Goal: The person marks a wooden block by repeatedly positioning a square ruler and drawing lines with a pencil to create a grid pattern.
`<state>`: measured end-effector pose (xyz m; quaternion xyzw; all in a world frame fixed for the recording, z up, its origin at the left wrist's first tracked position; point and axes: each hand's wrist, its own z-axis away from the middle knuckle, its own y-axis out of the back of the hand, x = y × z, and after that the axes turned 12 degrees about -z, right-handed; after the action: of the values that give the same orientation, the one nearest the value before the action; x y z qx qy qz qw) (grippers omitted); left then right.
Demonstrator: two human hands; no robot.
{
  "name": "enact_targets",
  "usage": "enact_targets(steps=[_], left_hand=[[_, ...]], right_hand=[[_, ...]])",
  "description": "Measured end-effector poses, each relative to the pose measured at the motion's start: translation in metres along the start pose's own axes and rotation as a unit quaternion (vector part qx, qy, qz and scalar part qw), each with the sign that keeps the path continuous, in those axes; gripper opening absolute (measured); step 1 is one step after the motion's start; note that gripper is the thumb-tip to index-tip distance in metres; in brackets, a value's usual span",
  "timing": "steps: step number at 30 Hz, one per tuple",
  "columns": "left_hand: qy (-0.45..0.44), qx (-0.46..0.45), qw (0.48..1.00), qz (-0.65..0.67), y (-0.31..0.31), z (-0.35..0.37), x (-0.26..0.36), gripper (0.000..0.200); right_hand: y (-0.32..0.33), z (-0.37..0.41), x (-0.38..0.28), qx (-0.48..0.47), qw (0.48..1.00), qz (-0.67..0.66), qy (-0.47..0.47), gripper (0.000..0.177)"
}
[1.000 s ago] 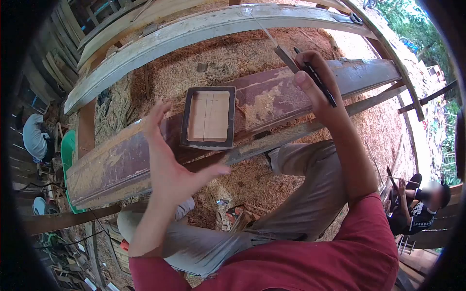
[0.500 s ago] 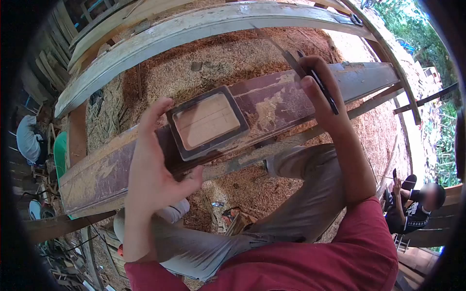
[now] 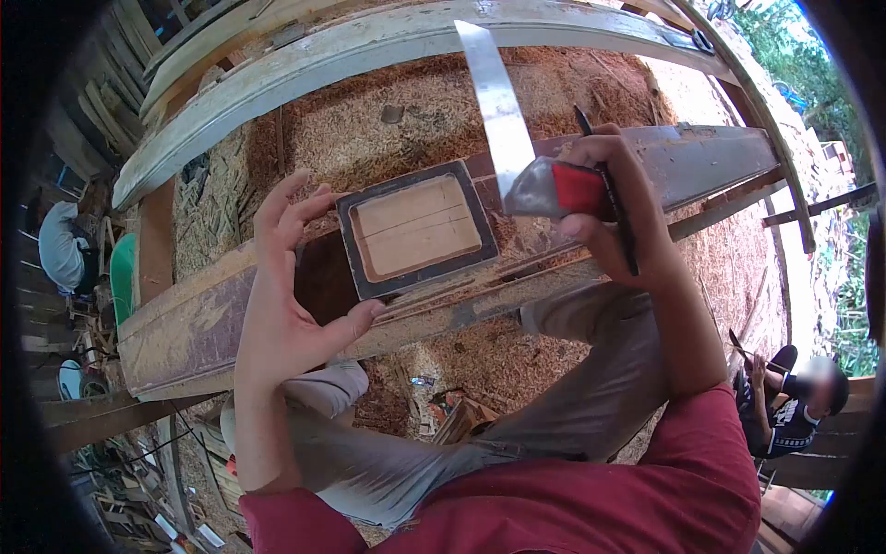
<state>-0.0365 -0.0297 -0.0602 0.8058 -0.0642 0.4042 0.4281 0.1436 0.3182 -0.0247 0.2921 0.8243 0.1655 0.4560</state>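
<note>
- Largest, the floor (image 3: 355, 138), covered thickly with wood shavings; could easily hide any small thing dropped there.
- Across from left to right, the dark red beam (image 3: 198, 328), dusty on top; perhaps slippery because of this dust.
- On the far side, the pale beam (image 3: 323, 78), well apart from the red one.
- In the middle, the dark-rimmed box (image 3: 428, 270), apparently resting on the dark red beam, recess upward, close to the near edge. Could slide or tip toward the near side, in case of a push from the far side.
- Just left of the box, the left hand (image 3: 284, 323), spread wide, thumb by the near left corner; impossible to tell about contact. Without firm hold, could let the box turn.
- Right of the box, the right hand (image 3: 635, 229), curled around two things together; could lose one of them for this reason.
- In that grip, the flat-bladed tool (image 3: 501, 115), pointing to the far side; could scratch the rim, if dropped.
- Also there, the black pen (image 3: 631, 257), slim and partly hidden by fingers.
- Smallest, thin lines (image 3: 411, 222) inside the box; could smear from rubbing.
</note>
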Motion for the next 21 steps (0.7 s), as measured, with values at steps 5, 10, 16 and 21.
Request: enact_targets(steps=[5,10,16,21], left_hand=[[0.010,0.009,0.999,0.028,-0.002,0.002,0.005,0.109],[-0.002,0.010,1.000,0.024,-0.001,0.005,0.002,0.115],[-0.029,0.010,0.999,0.007,0.003,0.005,0.008,0.121],[-0.010,0.009,1.000,0.021,0.005,0.006,0.009,0.119]], right_hand=[[-0.004,-0.005,-0.007,-0.041,0.998,0.032,0.020,0.061],[-0.009,-0.007,-0.014,-0.075,0.992,0.081,0.054,0.064],[-0.015,-0.005,-0.015,-0.092,0.991,0.088,0.048,0.068],[-0.013,-0.003,-0.017,-0.120,0.986,0.108,0.040,0.073]])
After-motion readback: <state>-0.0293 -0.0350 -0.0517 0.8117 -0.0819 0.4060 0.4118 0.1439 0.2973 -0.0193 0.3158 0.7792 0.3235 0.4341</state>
